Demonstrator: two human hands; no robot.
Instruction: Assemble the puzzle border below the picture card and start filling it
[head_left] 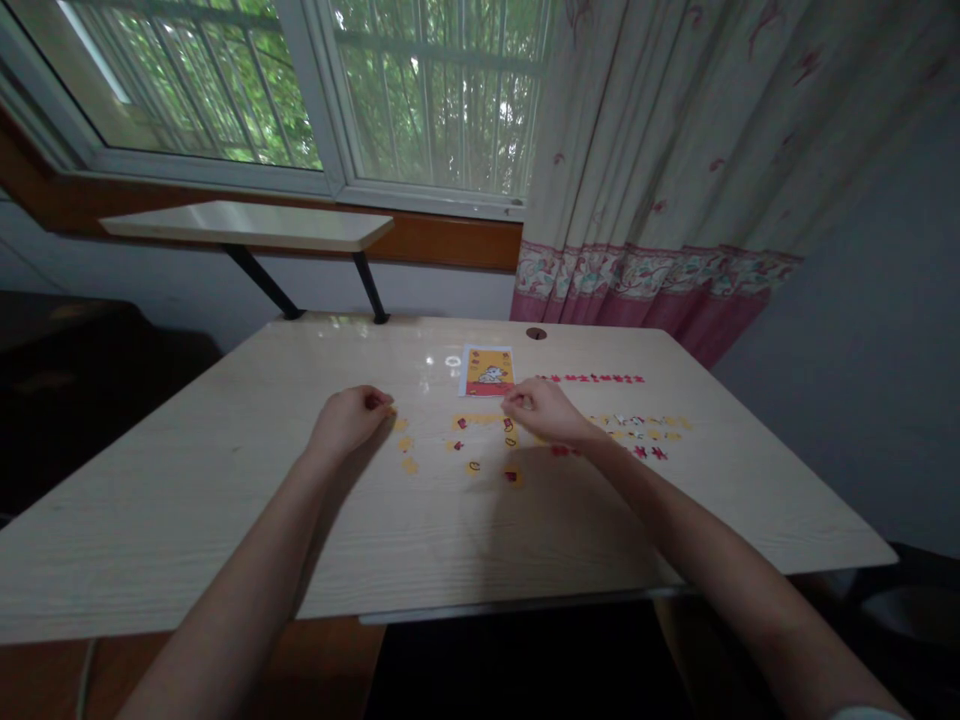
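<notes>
My left hand point(349, 420) is closed in a pinch, with a yellow jigsaw piece point(391, 411) at its fingertips. Just below lie several loose yellow jigsaw pieces point(406, 444) in a short column. My right hand point(546, 408) is also pinched, at the right end of a joined strip of yellow pieces point(484, 419); whatever its fingers hold is hidden. Beneath the strip are scattered yellow pieces with dark red marks, one of them a loose piece point(512, 477). Behind the strip lies a picture card point(489, 372) showing a white animal on orange and red.
A row of red pieces point(600, 379) lies at the back right, with yellow and white pieces point(652, 424) and more red pieces point(651, 453) nearer. A raised shelf point(255, 222) stands at the table's back left. The wooden table point(225, 500) ends near my forearms.
</notes>
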